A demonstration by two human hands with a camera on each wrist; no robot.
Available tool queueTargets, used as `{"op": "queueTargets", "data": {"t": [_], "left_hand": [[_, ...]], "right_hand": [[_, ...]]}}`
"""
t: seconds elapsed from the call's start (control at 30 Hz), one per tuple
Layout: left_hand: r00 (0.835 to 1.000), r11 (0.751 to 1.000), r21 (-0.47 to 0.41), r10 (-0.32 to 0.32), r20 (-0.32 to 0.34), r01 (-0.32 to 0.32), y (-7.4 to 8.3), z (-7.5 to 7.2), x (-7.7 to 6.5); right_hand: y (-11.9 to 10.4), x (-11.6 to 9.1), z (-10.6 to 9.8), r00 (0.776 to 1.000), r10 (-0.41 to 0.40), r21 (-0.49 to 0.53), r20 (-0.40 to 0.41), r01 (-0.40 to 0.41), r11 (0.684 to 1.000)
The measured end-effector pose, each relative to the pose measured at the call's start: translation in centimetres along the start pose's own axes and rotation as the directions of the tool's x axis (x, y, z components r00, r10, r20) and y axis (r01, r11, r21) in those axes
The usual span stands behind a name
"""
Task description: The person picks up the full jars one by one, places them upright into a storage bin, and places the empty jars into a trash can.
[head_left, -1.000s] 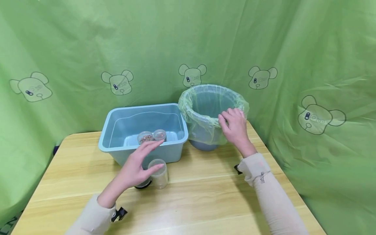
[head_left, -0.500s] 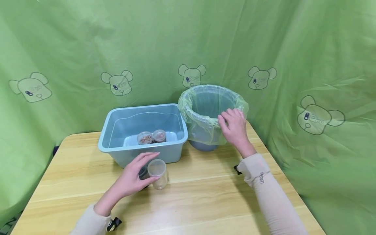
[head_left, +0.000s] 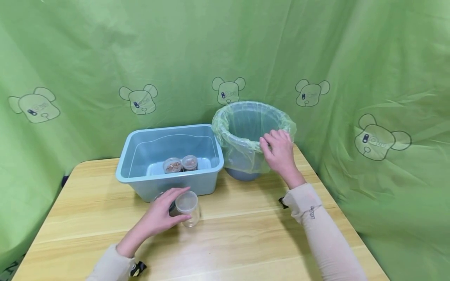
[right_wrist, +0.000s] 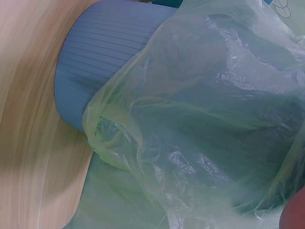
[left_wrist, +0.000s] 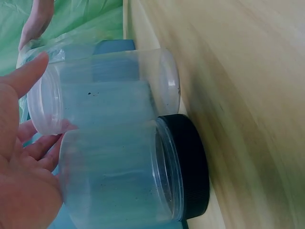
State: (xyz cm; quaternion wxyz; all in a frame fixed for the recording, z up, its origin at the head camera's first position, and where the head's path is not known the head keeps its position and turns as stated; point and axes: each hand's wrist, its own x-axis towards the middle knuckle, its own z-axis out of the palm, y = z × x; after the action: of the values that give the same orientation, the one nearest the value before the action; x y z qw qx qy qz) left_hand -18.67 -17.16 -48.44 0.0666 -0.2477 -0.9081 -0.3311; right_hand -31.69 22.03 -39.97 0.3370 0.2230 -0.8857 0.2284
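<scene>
In the head view my left hand (head_left: pixel 158 216) spreads its thumb and fingers around the top of a clear plastic jar (head_left: pixel 187 201) that stands on the table. Whether they press on it I cannot tell. Beside it, partly behind my fingers, a second clear jar (left_wrist: pixel 114 181) rests on its black screw lid (left_wrist: pixel 190 167). My right hand (head_left: pixel 279 152) curls its fingers over the front right rim of a blue-grey trash bin (head_left: pixel 242 175), gripping the thin green trash bag (head_left: pixel 240 154) folded over that rim. Its fingertips are hidden inside the rim.
Left of the bin stands a light-blue plastic tub (head_left: pixel 202 182). Two small clear jars with reddish-brown contents (head_left: pixel 174 167) sit in it. All stand on a wooden table (head_left: pixel 239 238), and a green printed curtain (head_left: pixel 183 47) hangs behind and on both sides.
My left hand has moved down and slightly left, bringing its thumb and fingers closer around the clear jar's top. The right hand stays on the bin's rim.
</scene>
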Motion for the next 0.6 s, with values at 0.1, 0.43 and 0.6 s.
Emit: {"op": "queueTargets", "data": {"t": [0.1, 0.43, 0.6], "left_hand": [[1.0, 1.0, 0.003, -0.01, 0.0, 0.01, -0.02, 0.08, 0.05], [1.0, 1.0, 0.007, -0.018, 0.01, 0.018, 0.21, 0.03, 0.17], [1.0, 1.0, 0.002, -0.02, 0.015, 0.02, 0.27, 0.07, 0.18]], "right_hand": [[-0.03, 0.04, 0.01, 1.0, -0.001, 0.003, -0.003, 0.001, 1.0], [-0.03, -0.01, -0.04, 1.0, -0.003, 0.008, -0.007, 0.003, 1.0], [0.02, -0.09, -0.03, 1.0, 0.0, 0.009, -0.005, 0.001, 1.0]]}}
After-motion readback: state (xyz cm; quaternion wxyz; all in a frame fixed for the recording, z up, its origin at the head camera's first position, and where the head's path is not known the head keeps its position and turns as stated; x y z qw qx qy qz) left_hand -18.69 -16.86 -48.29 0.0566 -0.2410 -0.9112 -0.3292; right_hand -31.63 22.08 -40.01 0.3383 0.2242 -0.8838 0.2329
